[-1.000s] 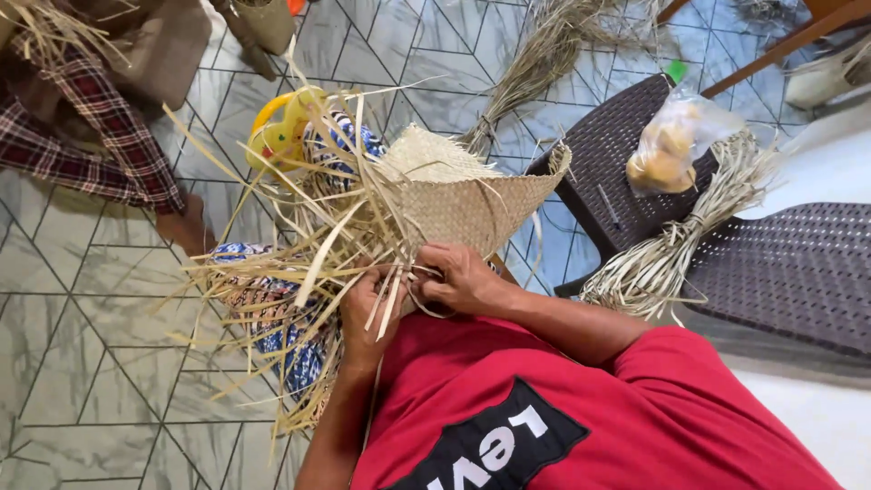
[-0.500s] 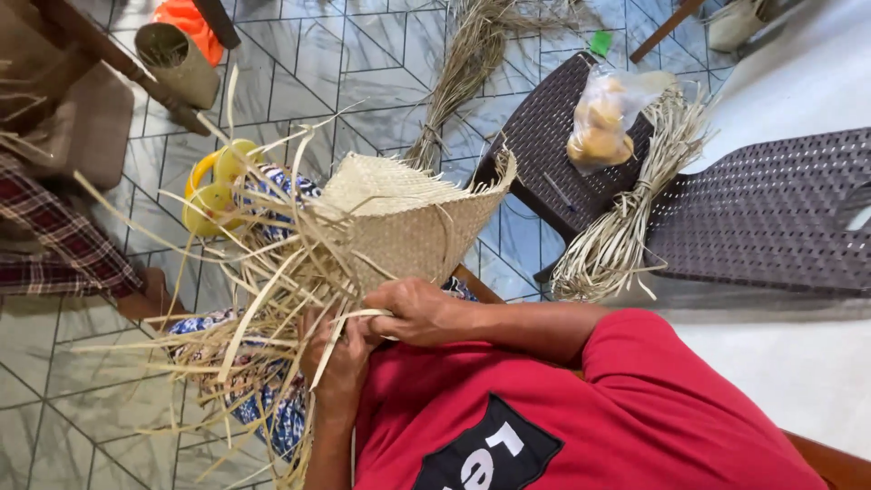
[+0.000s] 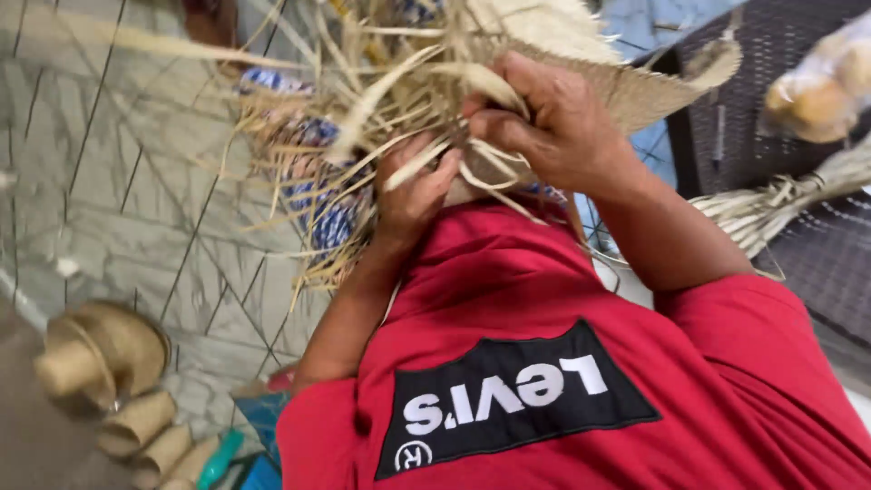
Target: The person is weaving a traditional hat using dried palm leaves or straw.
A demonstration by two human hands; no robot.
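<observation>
My left hand (image 3: 413, 191) and my right hand (image 3: 553, 118) are both up close against a half-woven straw piece (image 3: 635, 86), tan and tightly plaited, with a frayed edge. The left hand pinches several loose pale straw strands (image 3: 363, 109) that stick out from the woven edge. A folded band of straw passes under the closed fingers of the right hand, which also holds the woven part. My red shirt (image 3: 562, 308) fills the bottom of the view.
A blue and white patterned cloth (image 3: 318, 209) lies under the strands. At the right, a dark wicker seat (image 3: 817, 245) bears a tied straw bundle (image 3: 780, 204) and a plastic bag of yellowish lumps (image 3: 821, 91). Stacked woven straw items (image 3: 100, 354) sit on the grey tiled floor (image 3: 136, 181).
The view has dropped and closed in, so hands and weaving now sit high and large. Both hands stay on the straw, fingers working the strands. The stacked woven items came into view.
</observation>
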